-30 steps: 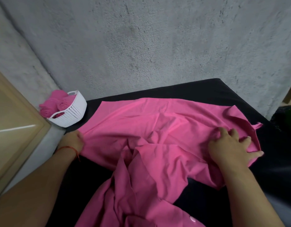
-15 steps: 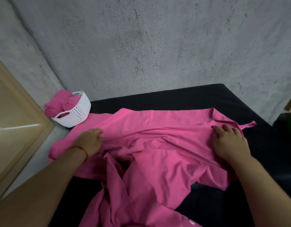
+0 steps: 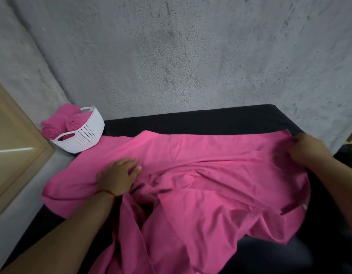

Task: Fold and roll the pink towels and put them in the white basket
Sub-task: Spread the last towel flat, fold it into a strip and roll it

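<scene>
While the left hand (image 3: 117, 176) presses flat, fingers straight and together, on the pink towel (image 3: 210, 165) just right of the white basket (image 3: 86, 138), the right hand (image 3: 307, 151) pinches its edge farthest from that basket, which holds rolled towels (image 3: 72, 123).

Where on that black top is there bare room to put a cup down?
The black top is bare in a strip along the grey wall, from the white basket to the far right corner, and in a small wedge near left, between pink towel and left forearm. The middle is crowded: towel, left hand, right hand.
</scene>
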Available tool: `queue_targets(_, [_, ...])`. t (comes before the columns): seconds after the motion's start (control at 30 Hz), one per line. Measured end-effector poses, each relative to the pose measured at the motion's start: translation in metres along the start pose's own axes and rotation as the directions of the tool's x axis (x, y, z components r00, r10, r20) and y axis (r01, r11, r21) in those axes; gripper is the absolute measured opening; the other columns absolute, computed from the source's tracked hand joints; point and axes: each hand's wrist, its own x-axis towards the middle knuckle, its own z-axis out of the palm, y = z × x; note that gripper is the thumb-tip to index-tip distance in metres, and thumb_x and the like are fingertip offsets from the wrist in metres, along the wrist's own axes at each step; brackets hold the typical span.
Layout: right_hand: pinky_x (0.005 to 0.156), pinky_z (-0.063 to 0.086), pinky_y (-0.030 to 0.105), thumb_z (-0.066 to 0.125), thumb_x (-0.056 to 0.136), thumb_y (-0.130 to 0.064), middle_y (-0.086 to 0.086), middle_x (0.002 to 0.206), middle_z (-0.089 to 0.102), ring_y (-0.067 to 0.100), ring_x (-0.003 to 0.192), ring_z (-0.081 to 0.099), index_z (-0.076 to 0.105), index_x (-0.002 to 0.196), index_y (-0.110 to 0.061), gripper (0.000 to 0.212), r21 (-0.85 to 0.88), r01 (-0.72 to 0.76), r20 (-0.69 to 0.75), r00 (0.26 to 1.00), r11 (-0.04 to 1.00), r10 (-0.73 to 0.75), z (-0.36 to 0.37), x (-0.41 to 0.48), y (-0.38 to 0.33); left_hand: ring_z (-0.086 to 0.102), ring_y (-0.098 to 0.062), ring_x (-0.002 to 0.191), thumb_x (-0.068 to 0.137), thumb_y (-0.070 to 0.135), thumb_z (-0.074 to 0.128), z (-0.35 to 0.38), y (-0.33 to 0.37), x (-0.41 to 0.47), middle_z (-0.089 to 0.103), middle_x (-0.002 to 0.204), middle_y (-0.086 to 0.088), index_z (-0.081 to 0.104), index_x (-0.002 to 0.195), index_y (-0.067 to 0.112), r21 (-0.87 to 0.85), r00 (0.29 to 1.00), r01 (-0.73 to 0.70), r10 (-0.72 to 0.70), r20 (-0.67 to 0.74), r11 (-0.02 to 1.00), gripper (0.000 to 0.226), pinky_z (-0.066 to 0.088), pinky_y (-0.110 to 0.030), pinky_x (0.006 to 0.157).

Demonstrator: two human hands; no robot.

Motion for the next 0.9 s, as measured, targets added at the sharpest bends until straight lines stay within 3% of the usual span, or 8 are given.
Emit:
queue_targets(0.07, [0.095, 0.053, 0.045, 0.072, 0.09, -0.017, 0.02, 0.114, 0.075, 0.044, 0.107, 0.068, 0.082, 0.102, -0.013, 0.016, -0.016, 0.043, 0.049, 0.998, 0.999, -0.042, -0.009, 0.01, -0.004, 0.055, -0.024, 0.135, 0.091, 0.079, 0.033, 0.004, 0.005, 0.005, 0.061, 0.146, 0.0, 0.065, 0.139, 0.032, -0.054, 0.993, -0.075, 0.07, -0.09, 0.996, 0.074, 0.042, -0.048, 0.115])
queue_targets(0.17, [0.097, 0.054, 0.046, 0.076, 0.086, -0.008, 0.016, 0.116, 0.076, 0.043, 0.109, 0.068, 0.084, 0.104, -0.023, 0.026, 0.029, 0.032, -0.014, 0.999, 0.999, -0.032, -0.015, 0.032, -0.006, 0.058, -0.027, 0.132, 0.101, 0.048, 0.047, 0.004, 0.028, 0.007, 0.065, 0.141, -0.008, 0.069, 0.135, 0.016, -0.038, 0.98, -0.137, 0.129, -0.154, 0.99, 0.052, 0.042, -0.039, 0.115])
queue_targets(0.27, [0.092, 0.057, 0.048, 0.073, 0.085, -0.008, 0.017, 0.109, 0.076, 0.044, 0.102, 0.069, 0.081, 0.104, -0.022, 0.026, 0.091, 0.0, -0.143, 0.99, 0.996, 0.014, -0.018, 0.068, -0.004, 0.039, -0.023, 0.149, 0.093, 0.066, 0.02, 0.008, 0.057, 0.01, 0.044, 0.161, 0.003, 0.049, 0.153, 0.031, 0.033, 0.99, -0.128, 0.13, -0.049, 0.991, 0.075, 0.03, -0.047, 0.122])
queue_targets(0.4, [0.095, 0.057, 0.048, 0.064, 0.085, -0.009, 0.019, 0.111, 0.075, 0.043, 0.102, 0.07, 0.078, 0.109, -0.017, 0.029, 0.273, -0.039, -0.271, 0.955, 0.961, 0.116, -0.015, 0.109, 0.006, 0.008, -0.023, 0.16, 0.102, 0.067, 0.023, 0.016, 0.109, 0.017, 0.009, 0.173, 0.014, 0.016, 0.163, 0.042, 0.128, 0.996, -0.064, 0.056, 0.065, 0.99, 0.066, 0.013, -0.06, 0.123])
queue_targets(0.53, [0.105, 0.051, 0.05, 0.075, 0.091, -0.024, 0.026, 0.129, 0.067, 0.044, 0.12, 0.063, 0.062, 0.135, -0.013, 0.047, 0.267, -0.057, -0.166, 0.981, 0.962, 0.104, 0.0, 0.119, 0.004, -0.006, -0.027, 0.16, 0.099, 0.074, 0.015, 0.017, 0.135, 0.025, -0.007, 0.173, 0.014, 0.002, 0.163, 0.046, 0.122, 0.989, 0.018, -0.035, 0.141, 0.992, 0.071, 0.004, -0.071, 0.118])
queue_targets(0.63, [0.113, 0.04, 0.059, 0.083, 0.085, -0.047, 0.032, 0.148, 0.043, 0.055, 0.133, 0.046, 0.041, 0.155, -0.016, 0.087, 0.124, -0.091, -0.092, 0.991, 0.988, 0.102, 0.004, 0.099, 0.011, -0.01, -0.027, 0.16, 0.098, 0.075, 0.012, 0.018, 0.138, 0.027, -0.012, 0.172, 0.015, -0.002, 0.162, 0.048, 0.131, 0.983, 0.04, -0.063, 0.173, 0.991, 0.071, 0.002, -0.074, 0.117])
queue_targets(0.77, [0.108, 0.04, 0.065, 0.068, 0.086, -0.06, 0.026, 0.141, 0.048, 0.053, 0.129, 0.045, 0.049, 0.147, -0.025, 0.073, -0.012, -0.005, -0.193, 0.981, 1.0, 0.002, -0.002, 0.04, 0.019, -0.009, -0.029, 0.16, 0.098, 0.075, 0.013, 0.011, 0.138, 0.022, -0.01, 0.173, 0.015, 0.0, 0.162, 0.048, 0.116, 0.98, 0.052, -0.073, 0.186, 0.992, 0.071, 0.004, -0.075, 0.116])
queue_targets(0.9, [0.106, 0.045, 0.061, 0.079, 0.08, -0.054, 0.032, 0.135, 0.053, 0.055, 0.122, 0.054, 0.048, 0.145, -0.019, 0.08, -0.033, 0.023, -0.08, 0.996, 0.999, -0.025, -0.007, -0.016, 0.024, 0.019, -0.032, 0.155, 0.098, 0.07, 0.026, -0.004, 0.116, 0.012, 0.018, 0.17, 0.006, 0.026, 0.158, 0.041, 0.08, 0.982, 0.131, -0.14, 0.124, 0.988, 0.067, 0.021, -0.073, 0.114])
